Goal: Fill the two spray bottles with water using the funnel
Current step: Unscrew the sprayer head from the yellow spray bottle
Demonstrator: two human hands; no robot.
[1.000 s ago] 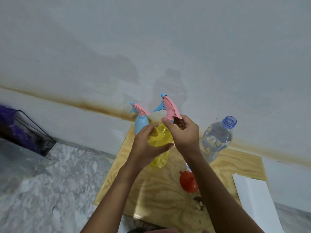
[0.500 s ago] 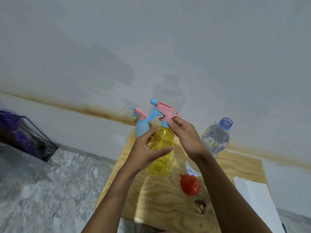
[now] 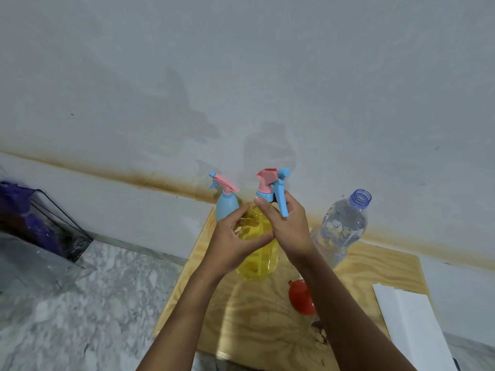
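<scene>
A yellow spray bottle (image 3: 257,261) is held upright beside a blue spray bottle (image 3: 226,208) stood at the far-left corner of the board (image 3: 380,266). A red funnel (image 3: 301,297) is laid near its middle.

Dim, flat indoor light; soft shadows on wall (image 3: 187,108); wide-angle bending at edges; left edge blurred
</scene>
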